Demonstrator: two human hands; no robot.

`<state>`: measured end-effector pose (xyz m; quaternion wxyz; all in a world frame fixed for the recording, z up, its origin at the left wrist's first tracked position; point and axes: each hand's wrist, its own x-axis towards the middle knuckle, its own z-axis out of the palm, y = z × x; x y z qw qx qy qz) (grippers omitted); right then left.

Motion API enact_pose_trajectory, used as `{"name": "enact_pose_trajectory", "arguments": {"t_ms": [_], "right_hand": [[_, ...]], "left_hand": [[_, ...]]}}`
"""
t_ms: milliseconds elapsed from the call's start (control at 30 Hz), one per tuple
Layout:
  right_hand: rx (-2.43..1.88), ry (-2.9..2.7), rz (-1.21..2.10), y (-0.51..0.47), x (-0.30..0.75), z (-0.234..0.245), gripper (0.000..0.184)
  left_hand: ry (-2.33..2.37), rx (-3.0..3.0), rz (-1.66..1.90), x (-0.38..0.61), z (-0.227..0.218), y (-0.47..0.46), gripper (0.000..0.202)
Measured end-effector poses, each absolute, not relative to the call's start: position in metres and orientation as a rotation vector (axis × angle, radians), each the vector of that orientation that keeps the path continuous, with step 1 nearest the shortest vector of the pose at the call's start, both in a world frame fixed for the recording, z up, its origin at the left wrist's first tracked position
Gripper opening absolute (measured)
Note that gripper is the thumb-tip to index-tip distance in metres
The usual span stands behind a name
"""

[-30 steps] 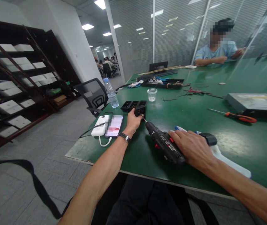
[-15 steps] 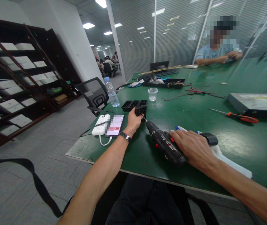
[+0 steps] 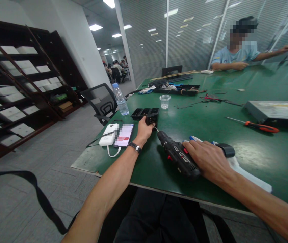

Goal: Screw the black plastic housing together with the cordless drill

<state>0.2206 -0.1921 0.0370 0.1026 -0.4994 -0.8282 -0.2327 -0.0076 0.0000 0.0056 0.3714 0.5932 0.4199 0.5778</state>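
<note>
My left hand (image 3: 144,130) grips a small black plastic part (image 3: 152,119) that stands on the green table (image 3: 209,121). My right hand (image 3: 206,158) is wrapped round a black cordless drill (image 3: 178,156) with red buttons. The drill lies low over the table and its bit (image 3: 155,128) points at the black part, touching or almost touching it. Right behind the held part sits a black tray with compartments (image 3: 144,113).
A phone (image 3: 124,135) and white power bank (image 3: 108,134) lie left of my left hand. A water bottle (image 3: 120,100), plastic cup (image 3: 164,101), orange-handled screwdriver (image 3: 257,127), flat grey box (image 3: 275,111) and wire scraps are on the table. Another person (image 3: 237,55) sits at the far end.
My hands and the drill have stayed in place. The person at the far end has stretched one arm out to the right.
</note>
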Motion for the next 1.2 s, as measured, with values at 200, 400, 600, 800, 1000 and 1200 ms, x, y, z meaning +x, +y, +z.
{"name": "enact_pose_trajectory", "arguments": {"t_ms": [200,400,600,800,1000,1200], "right_hand": [[-1.484,-2.448,-0.674,-0.194,0.221,0.038,0.032],[-1.451,-2.431,-0.728,-0.193,0.221,0.035,0.034],[-1.399,-2.424,-0.730,-0.191,0.224,0.034,0.039],[-1.402,-2.426,-0.695,-0.192,0.227,0.037,0.037],[-1.391,-2.409,-0.721,-0.194,0.232,0.040,0.034],[-1.455,-2.411,-0.631,-0.195,0.237,0.046,0.033]], "left_hand": [[1.050,1.478,1.485,-0.007,0.006,0.000,0.034],[1.064,1.472,1.478,-0.007,0.004,0.002,0.034],[1.134,1.506,1.476,-0.007,0.004,0.001,0.036],[1.191,1.487,1.512,-0.009,0.003,0.002,0.036],[1.217,1.323,1.566,-0.009,0.005,0.003,0.034],[1.130,0.950,1.631,-0.007,0.024,-0.003,0.026]]}}
